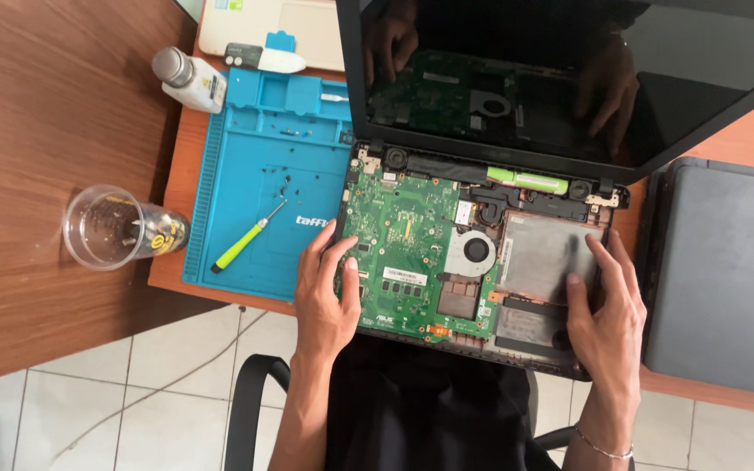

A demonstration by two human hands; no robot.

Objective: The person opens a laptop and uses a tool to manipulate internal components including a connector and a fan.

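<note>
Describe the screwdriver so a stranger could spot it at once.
Start at the blue work mat left of the opened laptop. On its lower half, just left of the person's left hand, lies the screwdriver, slanted. Its lime-green handle and thin metal shaft set it apart from the tiny dark screws above it.

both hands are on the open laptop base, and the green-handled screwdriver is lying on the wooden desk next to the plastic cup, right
Not quite. The head view shows the left hand and right hand on the open laptop base, but the green-handled screwdriver lies on the blue work mat, not on the wooden desk. The plastic cup sits on the desk, left of the mat.
</note>
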